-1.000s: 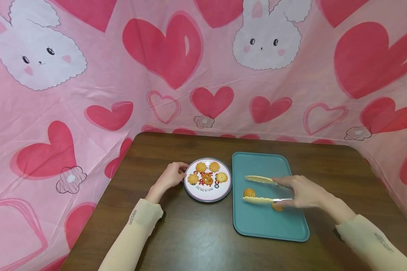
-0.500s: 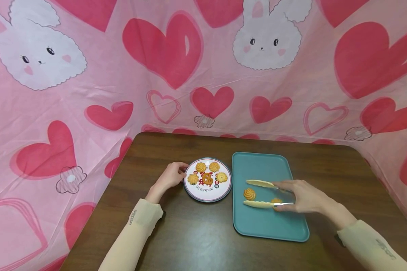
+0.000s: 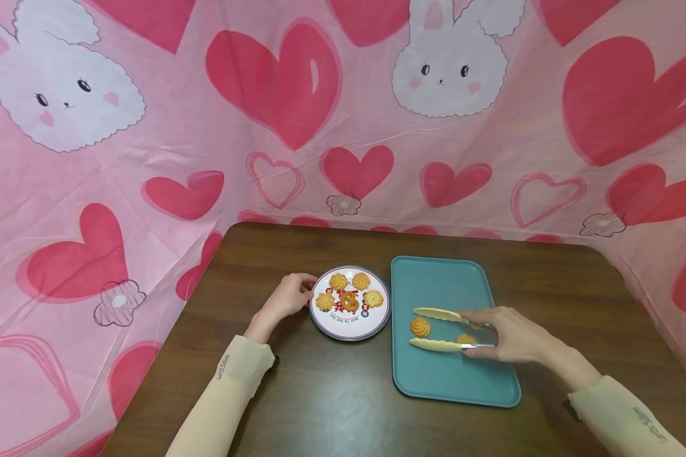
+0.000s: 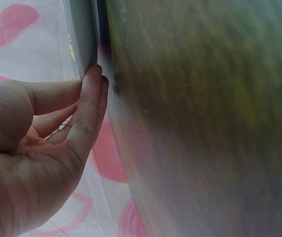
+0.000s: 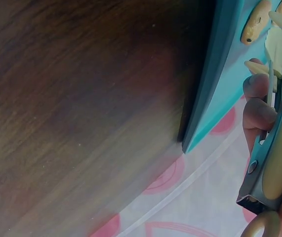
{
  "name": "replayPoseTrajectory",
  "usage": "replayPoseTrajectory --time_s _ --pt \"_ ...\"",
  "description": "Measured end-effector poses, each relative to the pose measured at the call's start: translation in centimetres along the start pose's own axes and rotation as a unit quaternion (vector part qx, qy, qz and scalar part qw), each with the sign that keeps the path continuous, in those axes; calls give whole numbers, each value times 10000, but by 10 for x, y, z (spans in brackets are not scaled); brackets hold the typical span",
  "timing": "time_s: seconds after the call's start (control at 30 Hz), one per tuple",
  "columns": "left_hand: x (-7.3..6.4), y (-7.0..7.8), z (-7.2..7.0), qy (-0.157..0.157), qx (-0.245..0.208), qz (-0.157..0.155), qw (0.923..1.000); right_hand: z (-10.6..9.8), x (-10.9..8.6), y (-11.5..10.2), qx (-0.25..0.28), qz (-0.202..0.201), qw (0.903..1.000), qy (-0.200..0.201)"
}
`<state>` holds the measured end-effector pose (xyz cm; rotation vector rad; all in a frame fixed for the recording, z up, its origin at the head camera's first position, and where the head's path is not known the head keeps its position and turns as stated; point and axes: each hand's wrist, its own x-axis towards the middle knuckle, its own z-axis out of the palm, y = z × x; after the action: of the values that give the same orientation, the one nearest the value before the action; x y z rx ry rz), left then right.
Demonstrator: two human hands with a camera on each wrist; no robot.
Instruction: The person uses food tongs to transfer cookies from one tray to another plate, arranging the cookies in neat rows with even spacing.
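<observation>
My left hand (image 3: 288,295) pinches the left rim of a round white plate (image 3: 351,327); in the left wrist view the thumb (image 4: 57,96) lies on top and the fingers reach under the rim. The plate bears several golden swirl cookies and a brown pretzel-shaped one (image 3: 349,302) in the middle. My right hand (image 3: 517,336) grips metal tongs with cream scalloped tips (image 3: 437,345) over the teal tray (image 3: 446,381). The tips stand apart on either side of a swirl cookie (image 3: 420,327), seemingly not touching it. Another cookie (image 3: 466,339) lies nearer the hand, partly covered by the tongs.
Plate and tray stand side by side on a dark wooden table (image 3: 314,393), almost touching. A pink cloth (image 3: 234,171) with hearts and rabbits hangs behind and beside the table.
My right hand has shifted slightly toward the person, and the near tip no longer overlaps the swirl cookie. The gap between the tips has narrowed a little. The left hand stays put.
</observation>
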<state>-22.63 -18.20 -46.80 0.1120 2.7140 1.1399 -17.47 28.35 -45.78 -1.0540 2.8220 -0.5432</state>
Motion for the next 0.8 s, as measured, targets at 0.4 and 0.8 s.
replayPoseTrajectory --time_s 0.4,0.8 --pt "-1 3 -1 -9 -25 -23 10000 2 0 -1 440 19 9990 -12" --pt "-1 2 -1 -28 -27 7 10000 3 1 -1 238 -81 9996 104"
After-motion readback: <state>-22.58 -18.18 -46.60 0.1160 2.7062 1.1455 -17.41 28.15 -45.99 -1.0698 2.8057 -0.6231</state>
